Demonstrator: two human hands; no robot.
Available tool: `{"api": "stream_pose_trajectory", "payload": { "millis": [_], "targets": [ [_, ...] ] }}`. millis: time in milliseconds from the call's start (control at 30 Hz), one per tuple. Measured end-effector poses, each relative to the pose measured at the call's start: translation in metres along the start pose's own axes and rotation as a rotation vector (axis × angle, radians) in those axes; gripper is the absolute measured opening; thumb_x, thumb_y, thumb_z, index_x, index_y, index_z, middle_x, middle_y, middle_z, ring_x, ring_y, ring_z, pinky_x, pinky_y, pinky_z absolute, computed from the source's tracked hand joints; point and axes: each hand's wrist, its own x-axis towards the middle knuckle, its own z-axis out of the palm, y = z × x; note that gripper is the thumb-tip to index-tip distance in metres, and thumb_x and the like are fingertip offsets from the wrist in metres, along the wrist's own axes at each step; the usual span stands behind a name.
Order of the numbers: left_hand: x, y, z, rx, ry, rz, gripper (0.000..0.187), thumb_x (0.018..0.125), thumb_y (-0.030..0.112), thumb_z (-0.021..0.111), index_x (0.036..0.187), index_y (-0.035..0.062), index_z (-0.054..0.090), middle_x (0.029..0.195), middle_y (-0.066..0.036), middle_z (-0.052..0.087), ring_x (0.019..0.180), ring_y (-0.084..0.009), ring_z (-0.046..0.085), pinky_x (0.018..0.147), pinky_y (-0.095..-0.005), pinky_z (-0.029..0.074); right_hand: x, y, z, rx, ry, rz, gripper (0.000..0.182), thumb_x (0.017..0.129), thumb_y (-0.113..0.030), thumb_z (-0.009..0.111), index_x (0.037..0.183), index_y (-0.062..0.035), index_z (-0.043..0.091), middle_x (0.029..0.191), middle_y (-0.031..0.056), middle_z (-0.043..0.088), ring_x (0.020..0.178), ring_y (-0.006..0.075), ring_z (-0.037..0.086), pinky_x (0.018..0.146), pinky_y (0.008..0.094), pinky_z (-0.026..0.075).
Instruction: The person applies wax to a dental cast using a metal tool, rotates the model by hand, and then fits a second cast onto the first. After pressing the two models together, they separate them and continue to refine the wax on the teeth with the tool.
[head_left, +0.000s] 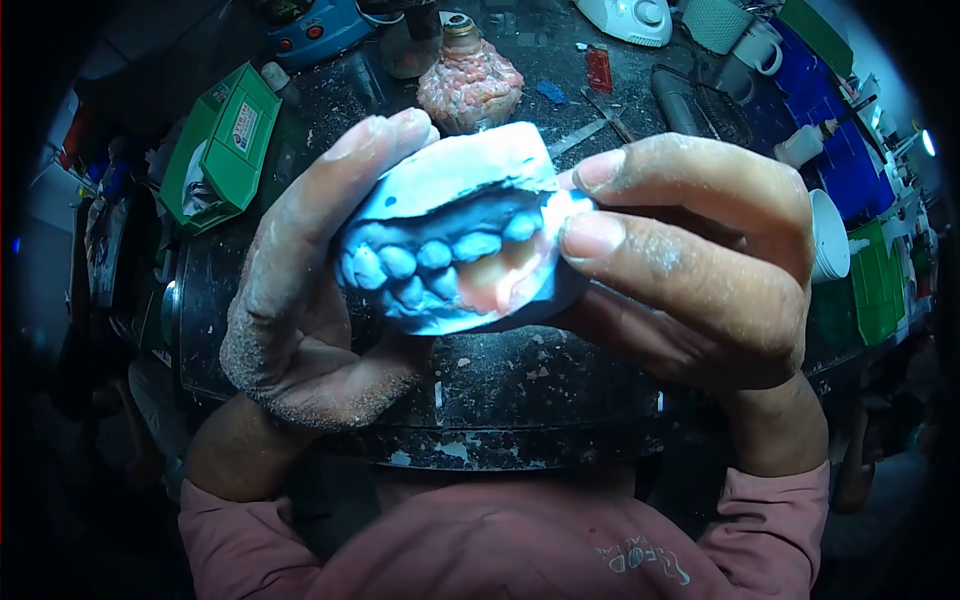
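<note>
A blue-white plaster dental model [455, 180], upper and lower rows of teeth together, is held up over the bench. A partial denture [497, 280] with pink gum and pale teeth sits in its lower right part. My left hand [310, 270], dusty with powder, grips the model from the left, fingers over the top and thumb underneath. At the model's right end, my right hand [700, 250] has its fingers closed against the plaster. Glare washes out the spot by its fingertips, and its thumb is mostly hidden.
Behind the model stands a wax-crusted burner [470, 85] on the dark bench [540, 385]. A green bin [225, 150] is at left, another green bin [880, 285] at right. A metal tool [580, 135], a red piece [598, 70] and a white mug [760, 48] lie farther back.
</note>
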Motion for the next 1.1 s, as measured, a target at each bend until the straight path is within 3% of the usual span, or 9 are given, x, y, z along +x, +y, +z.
{"api": "stream_pose_trajectory", "payload": {
  "millis": [167,233,333,433,567,733,767,1100],
  "targets": [
    [-0.001,0.011,-0.006,0.152,-0.024,-0.051,0.084,0.08,0.015,0.074,0.146,0.0075,0.023,0.139,-0.028,0.039,0.125,-0.0387,0.046,0.102,-0.0475,0.041,0.0,-0.005,-0.004,-0.055,-0.057,-0.006,0.048,0.063,-0.002,0.083,0.105,-0.0077,0.06,0.106,0.0141,0.053,0.084,0.0195,0.066,0.069,0.0266,0.06],
    [0.002,0.019,-0.009,0.253,-0.095,-0.126,0.081,0.08,0.007,0.072,0.146,0.0108,0.025,0.14,-0.026,0.039,0.125,-0.0366,0.046,0.103,-0.0473,0.041,0.001,-0.008,-0.002,-0.055,-0.047,0.006,0.048,0.063,-0.002,0.083,0.105,-0.008,0.06,0.106,0.0141,0.054,0.084,0.0198,0.066,0.07,0.0268,0.06],
    [0.001,0.018,-0.006,0.008,-0.077,-0.204,0.077,0.081,0.0,0.068,0.145,0.0128,0.028,0.141,-0.024,0.038,0.125,-0.0339,0.047,0.103,-0.0474,0.042,0.003,-0.008,-0.004,-0.053,-0.06,0.011,0.048,0.065,-0.003,0.082,0.106,-0.0085,0.059,0.107,0.0142,0.054,0.084,0.0203,0.066,0.07,0.0273,0.06],
    [-0.004,0.022,-0.011,0.037,-0.073,-0.304,0.076,0.08,-0.003,0.067,0.144,0.0137,0.03,0.142,-0.022,0.037,0.126,-0.0326,0.046,0.104,-0.0471,0.042,0.004,-0.009,-0.008,-0.046,-0.097,0.013,0.047,0.066,-0.004,0.082,0.106,-0.0091,0.058,0.108,0.0141,0.054,0.084,0.0206,0.066,0.068,0.0275,0.059],
    [-0.005,0.022,-0.006,0.171,-0.046,-0.251,0.076,0.078,-0.001,0.071,0.142,0.0133,0.033,0.14,-0.022,0.039,0.125,-0.0316,0.047,0.104,-0.0448,0.043,0.003,-0.011,-0.002,-0.038,-0.049,0.047,0.047,0.066,-0.005,0.082,0.106,-0.0096,0.058,0.108,0.0137,0.054,0.084,0.0197,0.066,0.067,0.0267,0.059],
    [0.005,0.022,-0.011,0.335,-0.055,-0.114,0.077,0.069,0.009,0.081,0.134,0.0036,0.04,0.129,-0.018,0.047,0.117,-0.0272,0.052,0.099,-0.0397,0.045,0.002,-0.01,-0.001,-0.051,-0.066,0.047,0.05,0.065,-0.007,0.083,0.108,-0.0099,0.058,0.108,0.0129,0.054,0.085,0.0181,0.065,0.068,0.0256,0.059],
    [0.004,0.017,-0.01,0.296,-0.034,-0.099,0.076,0.068,0.01,0.081,0.132,-0.0005,0.041,0.126,-0.017,0.047,0.116,-0.0263,0.052,0.098,-0.0388,0.044,0.002,-0.01,-0.001,-0.042,-0.095,0.07,0.052,0.064,-0.007,0.084,0.109,-0.01,0.058,0.108,0.0126,0.054,0.085,0.0177,0.065,0.069,0.0254,0.059],
    [0.007,0.013,-0.012,0.287,-0.065,-0.044,0.074,0.065,0.002,0.076,0.132,-0.0038,0.044,0.127,-0.017,0.047,0.117,-0.0256,0.051,0.101,-0.0374,0.042,-0.002,0.003,0.004,-0.04,-0.051,0.007,0.052,0.062,-0.011,0.086,0.108,-0.0075,0.061,0.106,0.0119,0.055,0.086,0.0174,0.064,0.07,0.0266,0.057]
  ]
}}
